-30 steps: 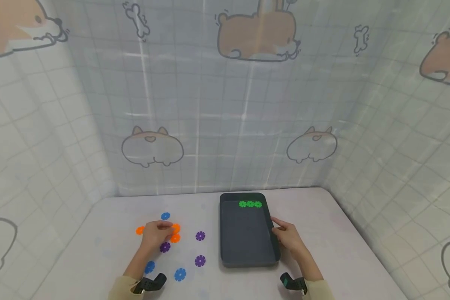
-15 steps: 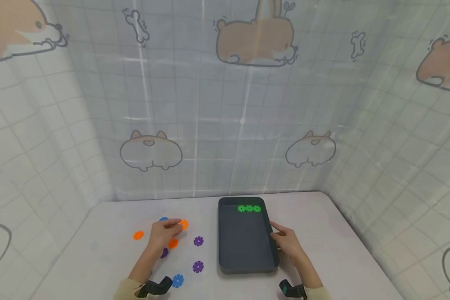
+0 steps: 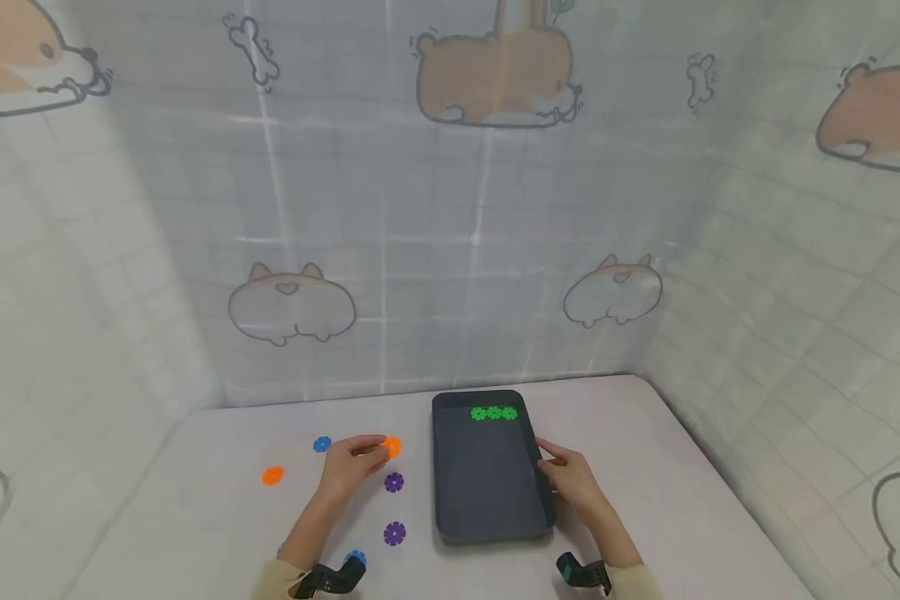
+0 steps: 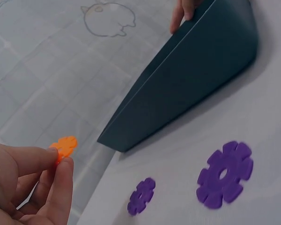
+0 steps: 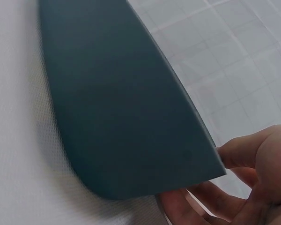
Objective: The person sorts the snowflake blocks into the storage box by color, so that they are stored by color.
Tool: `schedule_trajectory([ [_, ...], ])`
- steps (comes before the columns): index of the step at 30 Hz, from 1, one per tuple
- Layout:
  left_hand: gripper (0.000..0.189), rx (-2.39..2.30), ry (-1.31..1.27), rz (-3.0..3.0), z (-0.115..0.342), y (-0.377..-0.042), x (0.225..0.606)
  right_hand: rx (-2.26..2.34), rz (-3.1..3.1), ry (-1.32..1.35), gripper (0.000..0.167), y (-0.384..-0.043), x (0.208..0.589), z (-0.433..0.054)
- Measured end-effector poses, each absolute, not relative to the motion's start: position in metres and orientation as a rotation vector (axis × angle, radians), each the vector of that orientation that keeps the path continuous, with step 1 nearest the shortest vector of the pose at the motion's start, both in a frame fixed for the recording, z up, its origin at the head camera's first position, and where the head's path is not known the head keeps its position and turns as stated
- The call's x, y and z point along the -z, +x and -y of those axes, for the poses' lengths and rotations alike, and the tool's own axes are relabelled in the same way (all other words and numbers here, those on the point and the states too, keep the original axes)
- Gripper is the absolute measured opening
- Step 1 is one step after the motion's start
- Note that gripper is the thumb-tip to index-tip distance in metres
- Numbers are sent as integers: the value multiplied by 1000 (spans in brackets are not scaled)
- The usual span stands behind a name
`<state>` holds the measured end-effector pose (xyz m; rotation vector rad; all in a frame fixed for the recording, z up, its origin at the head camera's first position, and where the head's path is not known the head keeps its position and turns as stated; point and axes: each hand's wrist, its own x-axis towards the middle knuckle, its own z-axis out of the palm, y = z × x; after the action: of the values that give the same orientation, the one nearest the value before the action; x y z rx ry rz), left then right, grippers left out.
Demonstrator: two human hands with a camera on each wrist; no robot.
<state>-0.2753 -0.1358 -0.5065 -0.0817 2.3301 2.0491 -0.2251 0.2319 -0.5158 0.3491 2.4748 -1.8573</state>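
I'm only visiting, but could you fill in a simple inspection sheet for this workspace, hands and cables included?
Surface: pale table.
Job's things: dark tray on the table, three green pieces in a row at its far end; one orange piece held above the table.
Other pieces: second orange piece, two purple pieces and blue pieces lie left of the tray; the left arm may hide more.
Clutter: nothing seen.
Left hand: pinches the orange piece.
Right hand: holds the tray's right side.
Cables: nothing seen.
Surroundings: pale grid-patterned curtains with cartoon animals.
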Motion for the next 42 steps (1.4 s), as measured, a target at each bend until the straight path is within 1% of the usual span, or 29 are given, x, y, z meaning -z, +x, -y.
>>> schedule_trajectory([
  [6, 27, -2067, -66, -2319, 128, -277, 504, 1859, -2482, 332, 44, -233, 510, -230],
  [11, 27, -2088, -38, -2288, 118, -275, 505, 1868, -2469, 351, 44, -233, 512, -230],
  [20, 30, -2110, 48, -2196, 88, -266, 502, 1888, -2441, 363, 45, -227, 519, -230],
  [25, 34, -2139, 91, -2146, 74, -267, 502, 1902, -2426, 369, 44, -227, 521, -231],
  [33, 34, -2147, 122, -2039, 50, -270, 498, 1911, -2423, 366, 43, -227, 518, -231],
  [42, 34, -2127, 143, -2016, 22, -273, 487, 1910, -2432, 432, 43, -228, 515, -230],
])
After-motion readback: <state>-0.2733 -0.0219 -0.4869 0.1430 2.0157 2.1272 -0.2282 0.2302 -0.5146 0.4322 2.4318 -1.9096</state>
